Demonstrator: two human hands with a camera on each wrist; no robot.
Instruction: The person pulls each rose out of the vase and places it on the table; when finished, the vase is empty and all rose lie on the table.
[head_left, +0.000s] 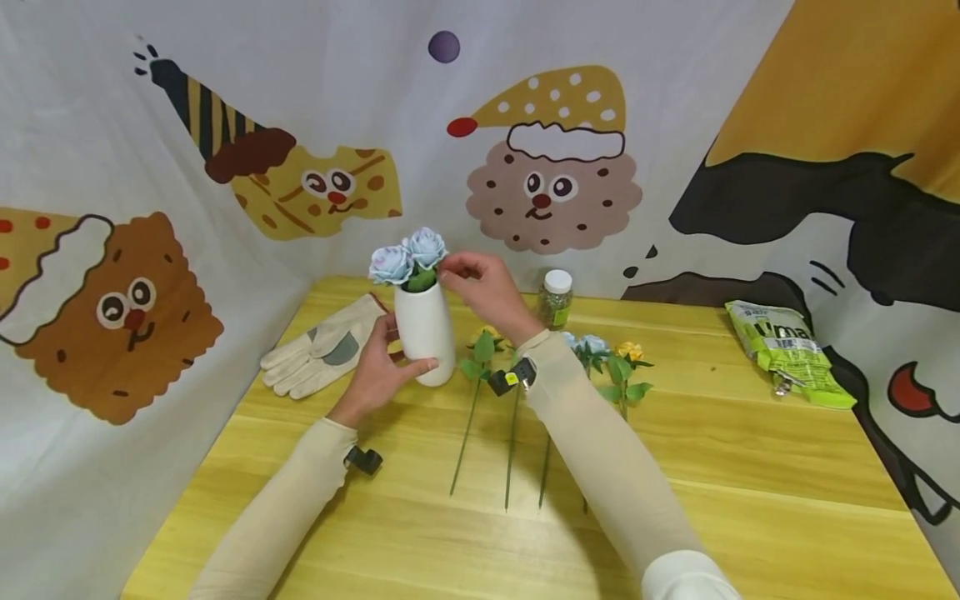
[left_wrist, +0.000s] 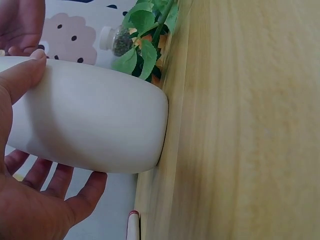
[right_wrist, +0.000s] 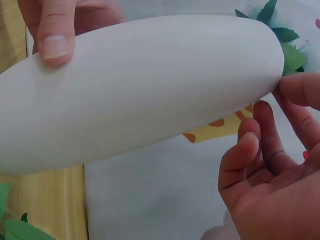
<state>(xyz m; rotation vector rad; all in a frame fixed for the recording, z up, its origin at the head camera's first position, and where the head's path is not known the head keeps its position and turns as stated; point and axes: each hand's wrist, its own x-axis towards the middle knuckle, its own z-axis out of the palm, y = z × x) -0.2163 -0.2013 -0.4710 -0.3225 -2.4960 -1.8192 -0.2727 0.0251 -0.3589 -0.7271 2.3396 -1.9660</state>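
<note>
At the rim of the white vase (head_left: 426, 337): right hand's (head_left: 486, 285) thumb and finger meet — whether pinching, cannot tell | around its body: left hand (head_left: 377, 371) clamped | in its mouth: blue roses (head_left: 426, 247) | left of it: glove (head_left: 318, 352) | right of it: loose flowers (head_left: 473, 367) | probably best — steady it, settle roses without tugging leaves (head_left: 421, 281)

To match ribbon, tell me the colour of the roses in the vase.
Pale blue roses, clearest in the head view.
</note>
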